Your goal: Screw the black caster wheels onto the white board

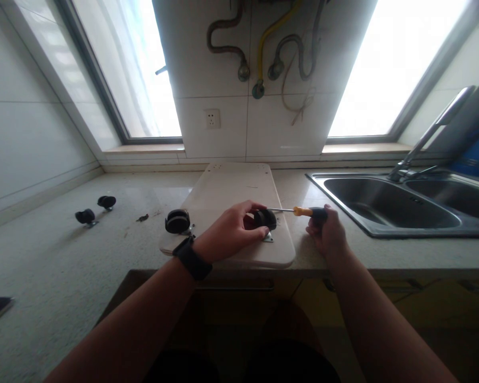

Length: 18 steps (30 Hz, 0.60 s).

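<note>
A pale board (239,186) with rounded corners lies on the counter in front of me. My left hand (241,226) is closed around a black caster wheel (268,219) at the board's near right corner, thumb by its metal plate. In my right hand (329,231) is a screwdriver (303,211) with a yellow and black handle, held level. Its shaft points left and its tip is at the top of that caster, partly behind my left fingers. Another caster (178,221) stands on the board's near left corner. Small holes show at the board's far corners.
Two loose casters (85,217) lie on the counter (123,250) at the left, with a small pile of dark bits (142,218) nearer the board. A steel double sink (387,207) with a faucet (435,127) is at the right. Pipes and a socket (212,118) are on the wall.
</note>
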### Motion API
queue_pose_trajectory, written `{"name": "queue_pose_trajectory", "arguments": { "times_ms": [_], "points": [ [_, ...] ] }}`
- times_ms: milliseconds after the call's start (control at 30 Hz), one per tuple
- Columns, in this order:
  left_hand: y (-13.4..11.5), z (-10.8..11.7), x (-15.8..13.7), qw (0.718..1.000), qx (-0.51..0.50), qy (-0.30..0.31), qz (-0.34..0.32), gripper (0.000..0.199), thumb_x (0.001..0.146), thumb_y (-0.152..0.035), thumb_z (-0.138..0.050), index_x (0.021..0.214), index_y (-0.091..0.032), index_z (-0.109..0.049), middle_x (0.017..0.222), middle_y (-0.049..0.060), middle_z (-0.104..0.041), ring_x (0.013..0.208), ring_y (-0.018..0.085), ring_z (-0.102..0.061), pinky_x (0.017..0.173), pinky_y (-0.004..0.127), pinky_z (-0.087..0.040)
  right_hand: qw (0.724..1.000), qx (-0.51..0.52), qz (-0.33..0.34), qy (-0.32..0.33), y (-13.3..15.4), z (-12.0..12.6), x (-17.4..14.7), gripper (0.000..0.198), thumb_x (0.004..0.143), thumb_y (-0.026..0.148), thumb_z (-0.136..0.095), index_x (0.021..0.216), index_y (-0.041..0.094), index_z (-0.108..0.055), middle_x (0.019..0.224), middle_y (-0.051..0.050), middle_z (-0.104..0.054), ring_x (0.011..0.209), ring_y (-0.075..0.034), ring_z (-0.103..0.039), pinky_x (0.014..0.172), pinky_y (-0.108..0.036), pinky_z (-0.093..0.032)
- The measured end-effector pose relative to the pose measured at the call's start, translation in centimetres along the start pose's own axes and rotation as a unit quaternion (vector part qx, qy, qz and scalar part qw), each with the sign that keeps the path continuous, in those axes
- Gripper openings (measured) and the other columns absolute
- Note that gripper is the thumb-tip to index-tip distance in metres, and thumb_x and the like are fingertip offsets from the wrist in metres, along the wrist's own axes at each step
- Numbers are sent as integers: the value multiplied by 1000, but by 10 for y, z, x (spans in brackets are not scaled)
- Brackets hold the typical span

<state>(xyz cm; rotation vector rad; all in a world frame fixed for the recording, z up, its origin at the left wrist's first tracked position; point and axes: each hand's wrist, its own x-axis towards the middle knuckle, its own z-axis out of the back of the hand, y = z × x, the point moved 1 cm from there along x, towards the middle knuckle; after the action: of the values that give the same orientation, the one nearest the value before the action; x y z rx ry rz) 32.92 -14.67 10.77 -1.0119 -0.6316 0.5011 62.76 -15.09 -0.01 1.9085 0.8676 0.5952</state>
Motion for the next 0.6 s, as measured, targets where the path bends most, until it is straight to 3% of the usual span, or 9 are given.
{"name": "queue_pose_trajectory", "arguments": {
  "times_ms": [600],
  "points": [
    [0,1,1,1000,5,1,-5,46,87,-26,-71,130,-16,-58,119,14,-70,103,23,-70,93,44,-56,1000,-3,2,-8,1,-1,-1,31,89,46,-54,70,21,-53,45,2,-51,36,-10,-39,36,-23,-31]
  ]
}}
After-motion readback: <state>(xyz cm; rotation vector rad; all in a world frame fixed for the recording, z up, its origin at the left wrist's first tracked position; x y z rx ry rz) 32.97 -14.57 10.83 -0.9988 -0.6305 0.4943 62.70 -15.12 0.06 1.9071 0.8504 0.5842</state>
